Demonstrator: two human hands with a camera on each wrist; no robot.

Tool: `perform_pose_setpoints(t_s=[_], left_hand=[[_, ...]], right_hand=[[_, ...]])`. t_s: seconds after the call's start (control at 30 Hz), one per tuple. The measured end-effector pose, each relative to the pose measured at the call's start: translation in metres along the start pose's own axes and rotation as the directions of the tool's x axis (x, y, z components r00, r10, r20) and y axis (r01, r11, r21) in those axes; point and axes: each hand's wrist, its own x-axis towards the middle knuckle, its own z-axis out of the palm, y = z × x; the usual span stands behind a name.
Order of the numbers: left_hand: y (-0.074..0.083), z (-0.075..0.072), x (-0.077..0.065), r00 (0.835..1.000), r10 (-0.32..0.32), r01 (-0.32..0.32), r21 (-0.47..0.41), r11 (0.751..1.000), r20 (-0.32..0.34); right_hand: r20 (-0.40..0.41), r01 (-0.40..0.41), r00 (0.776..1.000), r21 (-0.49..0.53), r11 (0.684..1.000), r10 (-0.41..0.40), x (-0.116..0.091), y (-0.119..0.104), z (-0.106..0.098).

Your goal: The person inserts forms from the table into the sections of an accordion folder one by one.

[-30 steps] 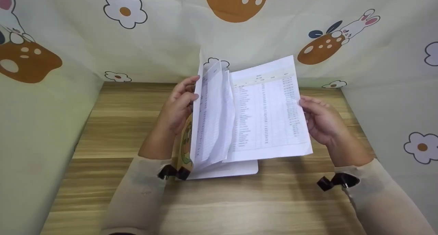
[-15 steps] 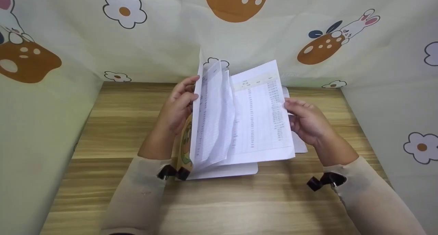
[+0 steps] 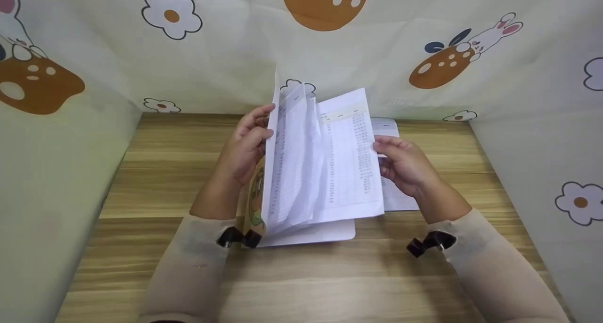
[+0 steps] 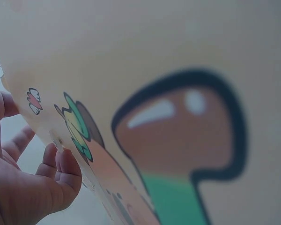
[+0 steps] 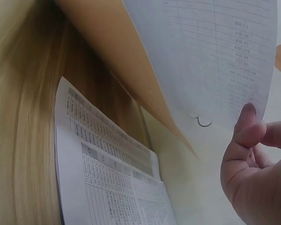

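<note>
My left hand (image 3: 245, 146) grips the left edge of an upright folder (image 3: 256, 200) with a tan cartoon-printed cover, which fills most of the left wrist view. Inside the folder several loose printed sheets (image 3: 297, 158) stand fanned, curving at their free edges. With thumb and fingers my right hand (image 3: 405, 165) pinches the right edge of a printed sheet (image 3: 351, 167). That sheet's left side is hidden behind the fanned sheets. Below it shows the folder's white inner side (image 3: 330, 232), low over the table. In the right wrist view, the thumb (image 5: 247, 115) lies on the sheet's edge.
More printed papers (image 5: 117, 187) lie on the wooden table (image 3: 301, 285), to the right of the folder and partly behind my right hand. A curtain (image 3: 235, 54) patterned with flowers and rabbits walls the table at the back and sides.
My right hand has moved left with the printed sheet, sliding it further behind the fanned sheets. The papers on the table have come into view behind it. My left hand stays put.
</note>
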Motion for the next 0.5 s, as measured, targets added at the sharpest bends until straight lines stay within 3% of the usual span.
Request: perform_pose_setpoints(t_s=[0.5], left_hand=[[0.0, 0.002, 0.0, 1.0, -0.005, 0.005, 0.001, 1.0, 0.0]], right_hand=[[0.011, -0.008, 1.0, -0.023, 1.0, 0.009, 0.015, 0.008, 0.016]])
